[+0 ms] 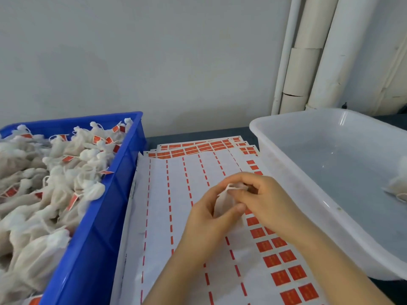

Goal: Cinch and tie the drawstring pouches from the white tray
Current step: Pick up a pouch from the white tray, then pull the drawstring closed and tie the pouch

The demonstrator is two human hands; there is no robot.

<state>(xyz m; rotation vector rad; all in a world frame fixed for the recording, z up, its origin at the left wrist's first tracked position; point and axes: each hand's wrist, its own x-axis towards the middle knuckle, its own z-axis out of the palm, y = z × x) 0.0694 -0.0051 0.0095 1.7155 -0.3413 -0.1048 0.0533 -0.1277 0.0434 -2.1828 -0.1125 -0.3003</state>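
A small white drawstring pouch (222,202) hangs between both hands above the label sheets. My left hand (207,219) grips the pouch's body, thumb across its front. My right hand (262,199) pinches the white string at the pouch's neck. The white tray (293,179) stands to the right. One more pouch (397,187) lies in it at the frame's right edge, partly cut off.
A blue crate (105,208) on the left is heaped with tied white pouches carrying red labels. Sheets of red stickers (284,258) cover the table between crate and tray. White pipes (308,53) run up the wall behind the tray.
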